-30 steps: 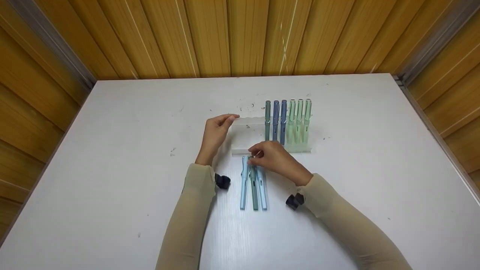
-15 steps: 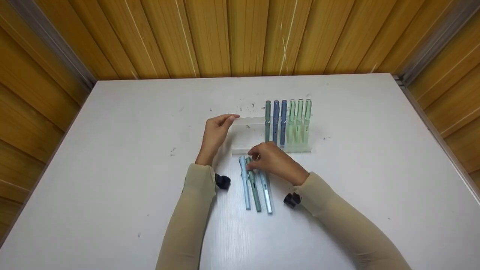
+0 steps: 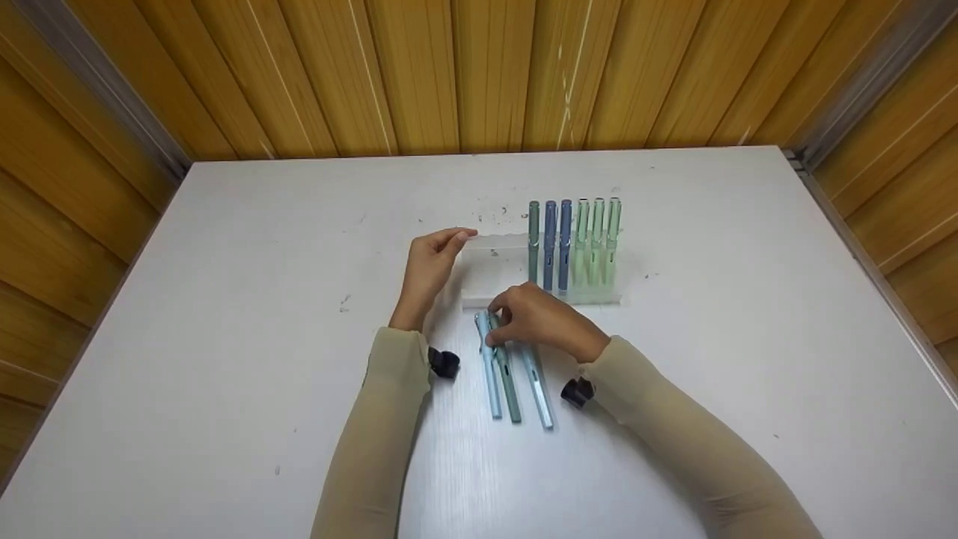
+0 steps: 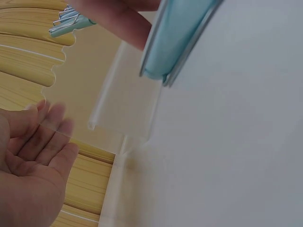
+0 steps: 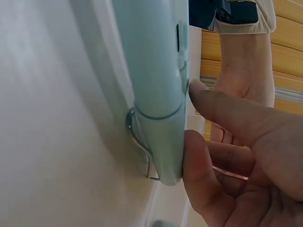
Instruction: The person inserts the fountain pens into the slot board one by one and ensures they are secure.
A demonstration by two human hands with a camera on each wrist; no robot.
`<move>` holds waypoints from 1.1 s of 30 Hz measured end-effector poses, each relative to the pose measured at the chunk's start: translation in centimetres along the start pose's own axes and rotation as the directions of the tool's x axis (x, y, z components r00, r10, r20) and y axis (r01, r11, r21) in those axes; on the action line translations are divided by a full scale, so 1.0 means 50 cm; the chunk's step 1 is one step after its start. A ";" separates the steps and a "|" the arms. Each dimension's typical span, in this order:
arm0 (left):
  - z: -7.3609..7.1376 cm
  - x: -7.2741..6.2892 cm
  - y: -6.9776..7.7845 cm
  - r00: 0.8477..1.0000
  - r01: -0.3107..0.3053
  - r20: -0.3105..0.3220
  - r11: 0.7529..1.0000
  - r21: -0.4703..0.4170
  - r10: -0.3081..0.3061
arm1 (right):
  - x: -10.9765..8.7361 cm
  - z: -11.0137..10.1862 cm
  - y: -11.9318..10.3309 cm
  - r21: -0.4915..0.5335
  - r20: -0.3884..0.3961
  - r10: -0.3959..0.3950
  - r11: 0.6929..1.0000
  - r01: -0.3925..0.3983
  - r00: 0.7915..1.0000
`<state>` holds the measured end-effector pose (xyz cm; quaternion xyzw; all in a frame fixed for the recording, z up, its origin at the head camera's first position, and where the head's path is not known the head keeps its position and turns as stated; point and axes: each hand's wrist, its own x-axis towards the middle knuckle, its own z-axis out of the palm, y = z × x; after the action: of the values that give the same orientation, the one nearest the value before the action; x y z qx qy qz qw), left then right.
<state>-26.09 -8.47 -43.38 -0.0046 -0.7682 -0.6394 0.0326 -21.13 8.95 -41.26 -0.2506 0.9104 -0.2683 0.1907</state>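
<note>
My left hand pinches the left upper corner of a clear pen rack, thumb in front of the panel and fingers behind it in the left wrist view. In front of the rack, three capped pens lie on the table. My right hand bends over their cap ends, thumb and fingertips at the cap of the dark green pen. A light blue pen lies close along its left. Another light blue pen slants away on the right, its cap hidden under my hand in the head view.
At the rack's right side stand a dark green pen, two dark blue pens and three pale green pens. The white table ends at wood-patterned walls. A black wrist camera juts from my left cuff.
My right hand has shifted slightly left and toward me. The lying pens have turned a little, and the right light blue pen's near end has swung right, apart from the dark green one. My left hand stays.
</note>
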 end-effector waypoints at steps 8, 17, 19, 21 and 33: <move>0.000 0.001 -0.001 1.000 0.001 -0.003 1.000 0.004 -0.001 | 0.004 0.000 0.001 0.001 0.013 0.005 1.000 -0.005 1.000; -0.002 0.001 -0.002 1.000 -0.013 0.009 1.000 -0.004 0.013 | 0.008 -0.011 0.007 0.025 0.072 0.034 0.999 -0.036 0.997; -0.002 0.001 -0.003 1.000 -0.013 0.015 1.000 -0.005 0.013 | 0.008 -0.011 0.010 0.047 0.074 0.047 0.998 -0.051 0.996; -0.002 0.000 -0.004 1.000 -0.015 0.019 1.000 -0.007 0.015 | 0.008 -0.011 0.014 0.073 0.070 0.051 0.996 -0.056 0.996; -0.001 0.001 -0.002 1.000 -0.019 0.006 1.000 0.007 0.019 | 0.002 -0.021 0.041 0.243 0.012 0.006 0.970 -0.008 1.000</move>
<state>-26.12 -8.53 -43.49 -0.0137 -0.7705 -0.6362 0.0366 -22.44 10.80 -41.65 -0.2236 0.8704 -0.3759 0.2260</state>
